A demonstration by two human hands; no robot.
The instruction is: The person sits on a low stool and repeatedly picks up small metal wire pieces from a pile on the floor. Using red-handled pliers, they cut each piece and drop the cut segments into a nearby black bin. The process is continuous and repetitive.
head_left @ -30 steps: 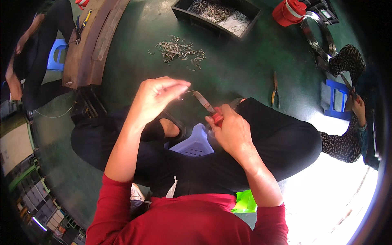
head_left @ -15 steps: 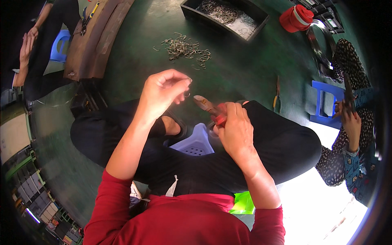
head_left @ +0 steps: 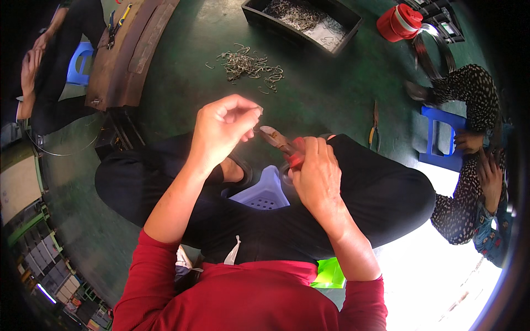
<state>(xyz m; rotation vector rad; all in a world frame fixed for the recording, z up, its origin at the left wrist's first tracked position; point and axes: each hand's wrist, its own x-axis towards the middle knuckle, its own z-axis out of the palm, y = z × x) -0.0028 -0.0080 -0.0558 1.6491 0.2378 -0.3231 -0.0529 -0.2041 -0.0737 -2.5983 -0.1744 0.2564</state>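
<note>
My left hand [head_left: 225, 126] is closed in a pinch between thumb and forefinger. It grips a small bent wire hook [head_left: 259, 110], most of which is hidden by the fingers. In my right hand [head_left: 319, 175] is a pair of red-handled pliers [head_left: 280, 141], its jaws pointing up and left, just below and right of the left fingertips. The jaws look closed and stand a little apart from the left hand. Farther off on the green floor lies a loose pile of bent wire hooks [head_left: 243, 65].
A black tray [head_left: 309, 36] of wire hooks stands at the far side. Between my legs is a lilac plastic stool [head_left: 264, 194]. Other pliers [head_left: 375, 129] lie right, near a blue stool [head_left: 436, 138] and a co-worker. A red jug [head_left: 398, 24] and wooden bench [head_left: 121, 60] stand farther off.
My left hand has shifted slightly right, closer to the pliers. The pliers have moved slightly up and left. On the right, the co-worker's legs and hands have changed position.
</note>
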